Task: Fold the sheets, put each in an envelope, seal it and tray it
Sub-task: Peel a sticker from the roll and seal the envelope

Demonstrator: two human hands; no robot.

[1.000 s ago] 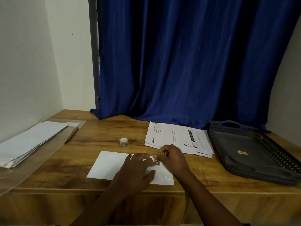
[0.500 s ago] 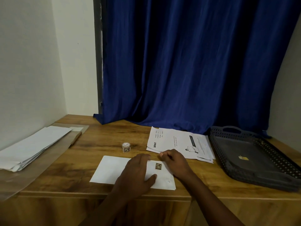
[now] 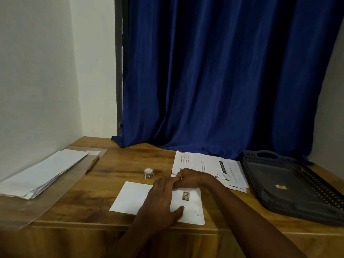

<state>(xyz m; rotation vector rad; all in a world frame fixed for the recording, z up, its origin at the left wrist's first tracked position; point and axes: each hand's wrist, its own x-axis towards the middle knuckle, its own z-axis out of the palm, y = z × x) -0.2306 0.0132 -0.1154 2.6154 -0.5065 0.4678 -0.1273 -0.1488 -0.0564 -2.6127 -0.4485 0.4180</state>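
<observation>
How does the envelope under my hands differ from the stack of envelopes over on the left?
The envelope under the hands is a single one lying flat near the front edge of the table; the stack of envelopes is many, piled loosely on a clear sleeve by the wall. The single envelope carries a small sticker; the stack's top face shows none. Only the single one is touched by hands. Both are plain white.

Matt paper envelope (image 3: 134,198) on glossy wood table (image 3: 115,172); perforated plastic tray (image 3: 290,207).

A blue curtain (image 3: 214,81) hangs between white walls (image 3: 37,71) behind a wooden table (image 3: 121,164).
</observation>
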